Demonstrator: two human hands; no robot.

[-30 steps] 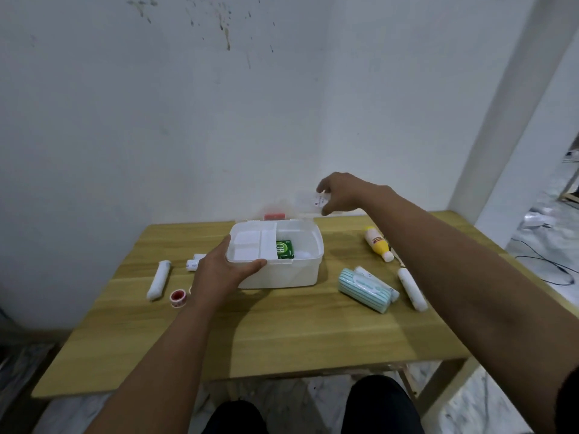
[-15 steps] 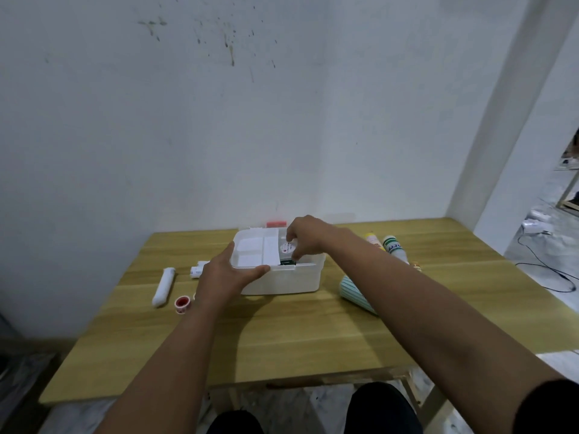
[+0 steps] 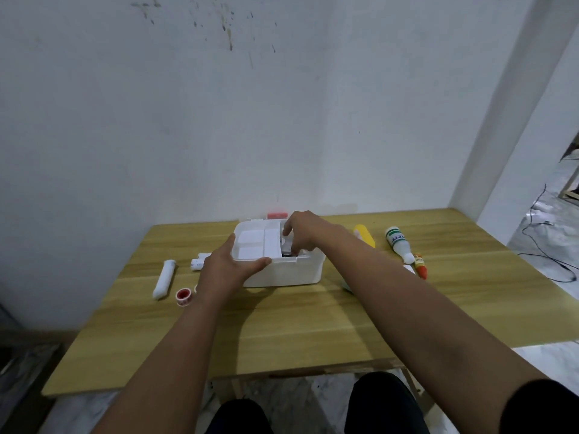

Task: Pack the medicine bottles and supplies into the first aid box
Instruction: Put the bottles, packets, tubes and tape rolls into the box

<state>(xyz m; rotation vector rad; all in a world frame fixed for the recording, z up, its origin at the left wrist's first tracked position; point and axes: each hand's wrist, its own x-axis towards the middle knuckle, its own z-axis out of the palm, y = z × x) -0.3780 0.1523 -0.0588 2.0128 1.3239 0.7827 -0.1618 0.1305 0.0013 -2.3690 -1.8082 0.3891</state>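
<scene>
White first aid box (image 3: 282, 270) near worktop (image 3: 313, 324) far edge, centre. Left hand (image 3: 228, 267) spread, gripping box's near-left corner. Right hand (image 3: 300, 231) curled inside right compartment; contents hidden. Green-labelled bottle (image 3: 398, 244) lying toward right edge.

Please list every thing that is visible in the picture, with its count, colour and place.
first aid box: 1, white, open, table centre
white tube: 1, white, table left
tape roll: 1, red and white, beside tube
small bottle: 1, white, behind left hand
yellow bottle: 1, right of box
green-capped bottle: 1, white, table right
orange bottle: 1, small, table right
table: 1, wooden
left hand: holds box corner
right hand: inside box
</scene>
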